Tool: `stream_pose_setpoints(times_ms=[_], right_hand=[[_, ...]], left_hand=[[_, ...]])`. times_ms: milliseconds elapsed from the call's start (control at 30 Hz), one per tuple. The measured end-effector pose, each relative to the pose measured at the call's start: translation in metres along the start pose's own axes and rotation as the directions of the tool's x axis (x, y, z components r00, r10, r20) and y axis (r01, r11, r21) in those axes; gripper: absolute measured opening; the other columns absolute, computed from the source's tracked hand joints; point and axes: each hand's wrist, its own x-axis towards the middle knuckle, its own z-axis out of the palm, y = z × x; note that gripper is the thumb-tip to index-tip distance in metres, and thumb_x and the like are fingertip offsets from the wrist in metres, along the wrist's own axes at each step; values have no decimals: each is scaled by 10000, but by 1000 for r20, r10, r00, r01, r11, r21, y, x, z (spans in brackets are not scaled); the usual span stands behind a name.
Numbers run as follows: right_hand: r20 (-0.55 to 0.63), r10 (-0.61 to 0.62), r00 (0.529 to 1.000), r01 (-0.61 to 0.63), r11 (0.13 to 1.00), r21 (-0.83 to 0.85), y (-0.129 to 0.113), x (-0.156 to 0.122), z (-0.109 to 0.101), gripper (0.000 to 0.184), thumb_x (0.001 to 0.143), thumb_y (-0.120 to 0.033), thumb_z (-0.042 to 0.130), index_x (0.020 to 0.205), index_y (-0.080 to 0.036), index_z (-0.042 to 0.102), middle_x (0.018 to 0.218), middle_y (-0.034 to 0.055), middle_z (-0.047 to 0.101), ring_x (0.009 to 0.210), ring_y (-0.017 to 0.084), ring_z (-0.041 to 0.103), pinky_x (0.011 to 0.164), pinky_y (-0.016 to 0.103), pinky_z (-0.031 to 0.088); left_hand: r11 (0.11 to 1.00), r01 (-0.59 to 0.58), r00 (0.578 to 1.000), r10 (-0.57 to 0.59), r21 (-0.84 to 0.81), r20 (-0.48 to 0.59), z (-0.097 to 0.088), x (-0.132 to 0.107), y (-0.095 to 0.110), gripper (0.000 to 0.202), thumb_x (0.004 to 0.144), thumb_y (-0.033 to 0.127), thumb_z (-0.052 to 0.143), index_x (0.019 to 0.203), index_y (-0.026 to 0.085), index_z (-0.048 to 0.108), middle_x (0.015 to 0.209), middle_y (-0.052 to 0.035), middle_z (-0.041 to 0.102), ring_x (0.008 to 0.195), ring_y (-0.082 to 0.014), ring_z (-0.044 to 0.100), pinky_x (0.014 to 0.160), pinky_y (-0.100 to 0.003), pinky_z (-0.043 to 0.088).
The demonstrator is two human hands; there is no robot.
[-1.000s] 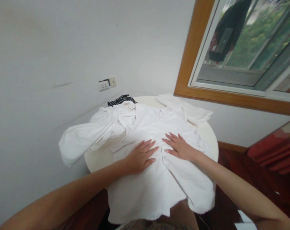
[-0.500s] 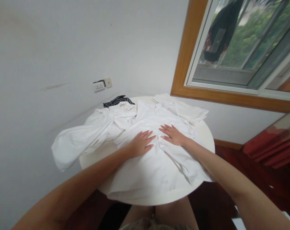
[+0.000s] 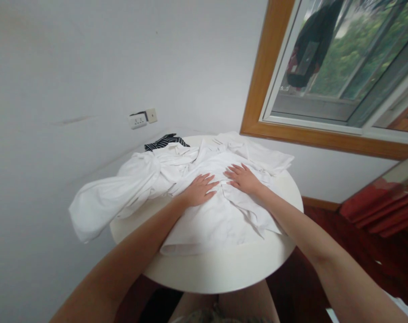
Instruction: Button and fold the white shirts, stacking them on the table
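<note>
A white shirt (image 3: 207,224) lies spread over a round white table (image 3: 204,273), its hem toward me and its collar end at the far side. My left hand (image 3: 201,190) rests palm down on the middle of the cloth, fingers spread. Beside it my right hand (image 3: 243,177) lies flat on the shirt too, fingers apart, near a folded edge of fabric. Wrinkles bunch up ahead of both hands. What lies beneath the palms is hidden.
Another white garment (image 3: 99,206) hangs off the table's left edge. Behind it sits black striped cloth (image 3: 166,141). More white fabric (image 3: 271,158) lies at the far right. A wall with a socket (image 3: 138,120) and a wood-framed window (image 3: 254,130) border the table.
Both hands have slid away from me, pushing the shirt along. Its hem has drawn back from the table's near edge, and the cloth ahead has bunched up.
</note>
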Motion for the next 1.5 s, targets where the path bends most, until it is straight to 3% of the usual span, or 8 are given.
stream_pose_setpoints(times_ms=[133,267,367,533,967,1100,1267,1500], right_hand=[[-90,50,995,-28,971,237,-26,-34,-46,342,935,-327,471,1208,-192,626,1214,111,646,1126,235,579,990,403,426],[46,-63,997,33,878,478,-56,-80,-78,284,947,-294,440,1053,-228,695,1012,58,711,931,179,640,851,313,496],[108,-110,988,53,901,431,-68,-102,-76,238,898,-331,554,1058,-237,702,1105,75,684,1034,219,609,925,364,471],[84,97,992,-122,917,380,-65,-120,-52,367,874,-316,577,1221,-205,628,1270,135,586,1155,249,555,986,394,448],[-19,538,843,-396,643,656,-52,-110,-54,347,909,-456,458,781,-188,637,678,-1,617,630,150,549,596,244,415],[-20,506,862,-361,641,677,-56,-104,-51,418,945,-481,378,733,-189,589,665,0,594,654,157,544,617,251,424],[114,293,949,-307,790,531,-58,-119,-58,455,966,-451,347,746,-189,649,740,49,669,706,192,593,716,322,477],[112,143,983,-181,815,550,-68,-150,-65,461,905,-475,529,1305,-247,560,1326,85,580,1258,242,490,1061,409,381]], left_hand=[[997,-68,996,65,-41,-60,-10,1,6,430,949,371,425,1345,228,513,1424,-99,483,1358,-259,366,1137,-487,273],[981,-120,992,112,-152,-60,-18,6,16,418,908,231,462,1321,210,526,1363,-101,534,1268,-240,458,1089,-453,365],[959,-131,991,121,-252,-52,-16,7,22,433,902,144,395,1311,192,528,1325,-109,557,1232,-212,490,1060,-422,414],[946,-98,994,78,-309,-77,-5,5,21,459,895,97,357,1325,162,506,1339,-118,543,1266,-199,461,1088,-422,399],[941,-167,985,148,-293,-86,-11,10,27,422,959,287,400,1370,204,448,1345,-90,545,1242,-207,474,1082,-402,381],[946,-178,984,161,-272,-82,-14,12,31,456,964,304,388,1414,229,390,1330,-86,556,1221,-206,494,1057,-394,392],[948,-178,983,158,-264,-95,-12,11,30,437,957,308,403,1389,251,431,1308,-78,572,1219,-206,498,1065,-401,377],[956,-189,980,169,-227,-104,-5,11,28,365,948,296,421,1283,229,548,1280,-86,591,1220,-208,496,1076,-411,367]])
